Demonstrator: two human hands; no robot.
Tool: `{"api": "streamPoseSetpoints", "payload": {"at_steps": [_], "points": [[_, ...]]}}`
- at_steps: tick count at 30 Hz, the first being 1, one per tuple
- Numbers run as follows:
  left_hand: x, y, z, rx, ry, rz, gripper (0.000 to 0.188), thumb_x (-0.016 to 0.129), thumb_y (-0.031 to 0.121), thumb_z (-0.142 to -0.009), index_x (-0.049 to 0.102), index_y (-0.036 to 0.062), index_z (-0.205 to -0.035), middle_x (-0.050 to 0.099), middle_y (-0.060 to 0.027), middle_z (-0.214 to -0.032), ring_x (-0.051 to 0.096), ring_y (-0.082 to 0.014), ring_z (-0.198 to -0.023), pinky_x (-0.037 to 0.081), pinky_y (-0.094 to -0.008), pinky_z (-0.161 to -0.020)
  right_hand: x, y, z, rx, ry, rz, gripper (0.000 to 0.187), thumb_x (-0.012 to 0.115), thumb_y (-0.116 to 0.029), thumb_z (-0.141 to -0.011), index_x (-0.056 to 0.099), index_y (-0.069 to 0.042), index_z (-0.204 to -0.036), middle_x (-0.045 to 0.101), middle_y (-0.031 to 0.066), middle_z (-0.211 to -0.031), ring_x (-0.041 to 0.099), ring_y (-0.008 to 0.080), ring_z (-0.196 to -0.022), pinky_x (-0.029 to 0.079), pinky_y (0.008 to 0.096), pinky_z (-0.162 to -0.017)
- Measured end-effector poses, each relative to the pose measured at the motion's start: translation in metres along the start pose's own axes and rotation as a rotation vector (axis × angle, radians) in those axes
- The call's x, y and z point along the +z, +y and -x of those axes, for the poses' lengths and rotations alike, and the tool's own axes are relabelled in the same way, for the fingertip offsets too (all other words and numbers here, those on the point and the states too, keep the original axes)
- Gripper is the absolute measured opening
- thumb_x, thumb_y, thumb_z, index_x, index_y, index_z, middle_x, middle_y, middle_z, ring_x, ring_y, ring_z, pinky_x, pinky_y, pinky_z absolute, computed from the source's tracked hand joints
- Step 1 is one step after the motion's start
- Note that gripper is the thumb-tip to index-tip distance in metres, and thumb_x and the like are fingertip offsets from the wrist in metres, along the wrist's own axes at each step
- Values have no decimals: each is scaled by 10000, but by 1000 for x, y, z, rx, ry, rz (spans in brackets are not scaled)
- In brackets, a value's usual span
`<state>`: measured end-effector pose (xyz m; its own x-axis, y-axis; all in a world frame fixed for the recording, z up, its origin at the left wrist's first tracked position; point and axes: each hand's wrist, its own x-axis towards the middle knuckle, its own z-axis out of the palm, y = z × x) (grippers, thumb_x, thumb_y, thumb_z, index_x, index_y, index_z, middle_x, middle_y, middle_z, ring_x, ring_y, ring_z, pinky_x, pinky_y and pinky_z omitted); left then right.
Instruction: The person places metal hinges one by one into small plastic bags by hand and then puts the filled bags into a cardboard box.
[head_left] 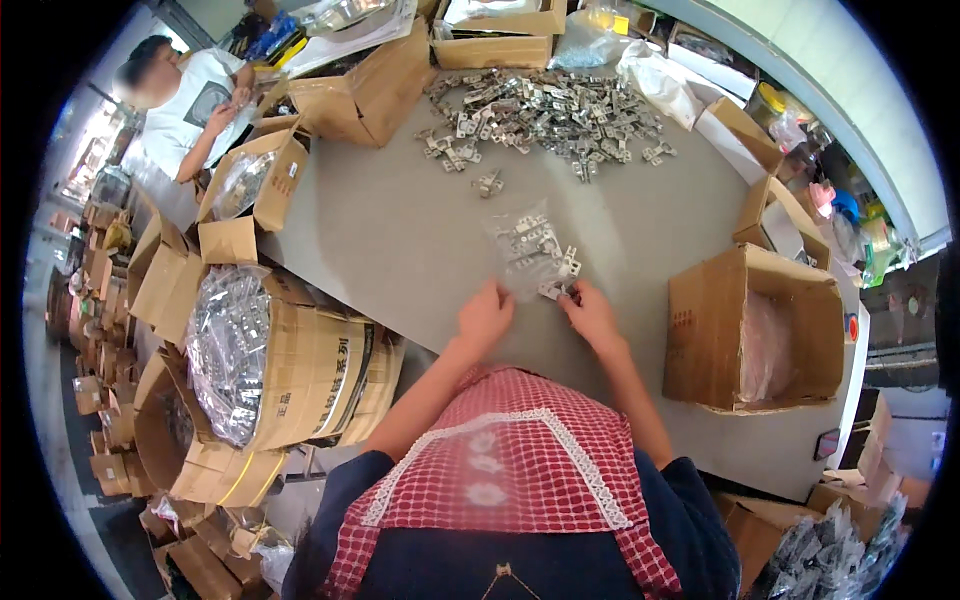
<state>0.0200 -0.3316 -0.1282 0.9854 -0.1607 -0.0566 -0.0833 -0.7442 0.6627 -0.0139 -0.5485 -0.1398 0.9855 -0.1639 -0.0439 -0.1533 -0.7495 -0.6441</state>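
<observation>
A clear plastic bag [507, 250] lies on the grey table in front of me, with several silvery metal hinges [535, 236] in it. My left hand [486, 314] is at the bag's near left edge, fingers closed together on the film. At the near right side of the bag, my right hand [592, 316] pinches a small metal hinge [553, 290] between thumb and fingers. Another hinge touches it just beyond. Farther off, one loose hinge [488, 184] sits apart from a wide heap of hinges [560, 112] at the table's back.
An open cardboard box [705, 325] with pink film inside stands at my right. To my left, a large carton [300, 370] holds bagged metal parts [232, 350]. More cartons [365, 90] line the table [390, 220]. A person [195, 110] in a white shirt is at the far left.
</observation>
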Motion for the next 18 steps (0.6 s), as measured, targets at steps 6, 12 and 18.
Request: {"api": "streamPoseSetpoints", "payload": {"at_steps": [6, 12, 18], "points": [[-12, -6, 1, -13, 47, 0, 216, 614, 250, -855, 540, 59, -925, 673, -135, -787, 661, -326, -733, 505, -429, -634, -60, -31, 26, 329, -444, -871, 135, 664, -163, -814, 600, -47, -844, 563, 31, -635, 511, 104, -469, 365, 245, -423], [-7, 7, 8, 75, 17, 22, 216, 634, 234, -837, 546, 54, -919, 671, -136, -789, 660, -330, -728, 510, -431, -636, -44, -31, 25, 378, -620, -1010, 106, 660, -138, -803, 598, -52, -793, 556, 25, -611, 521, 108, -475, 353, 253, -409], [-7, 20, 20, 184, -8, -35, 167, 621, 219, -846, 570, 65, -883, 658, -134, -733, 652, -339, -680, 505, -443, -598, 2, -39, 14, 378, -187, -1061, 137, 629, -118, -840, 627, -10, -925, 619, 58, -715, 585, 143, -532, 458, 285, -463]]}}
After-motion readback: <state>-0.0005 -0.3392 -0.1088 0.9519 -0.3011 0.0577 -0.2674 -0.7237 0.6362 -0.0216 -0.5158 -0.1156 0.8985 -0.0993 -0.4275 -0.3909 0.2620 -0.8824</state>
